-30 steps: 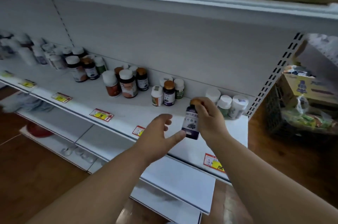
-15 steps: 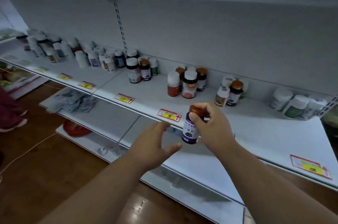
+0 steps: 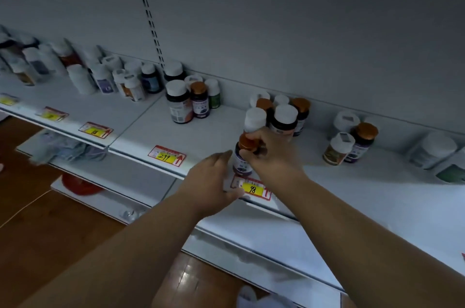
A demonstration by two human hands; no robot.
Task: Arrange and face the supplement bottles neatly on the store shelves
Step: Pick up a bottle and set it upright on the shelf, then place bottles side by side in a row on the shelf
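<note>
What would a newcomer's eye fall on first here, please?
The right hand, gripping the orange cap of a purple-labelled supplement bottle at the shelf's front edge, above the yellow "98" price tag. The open left hand lies beside it. Clusters of bottles stand against the back wall.

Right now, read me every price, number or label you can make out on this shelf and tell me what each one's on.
"299": handwritten on the yellow price tag at the shelf edge, left of the hands.
"98": handwritten on the price tag at the shelf edge below the purple bottle that the right hand grips.
Far-left price tags: too blurred to read.
Bottle labels: print too small and blurred to read.
</note>
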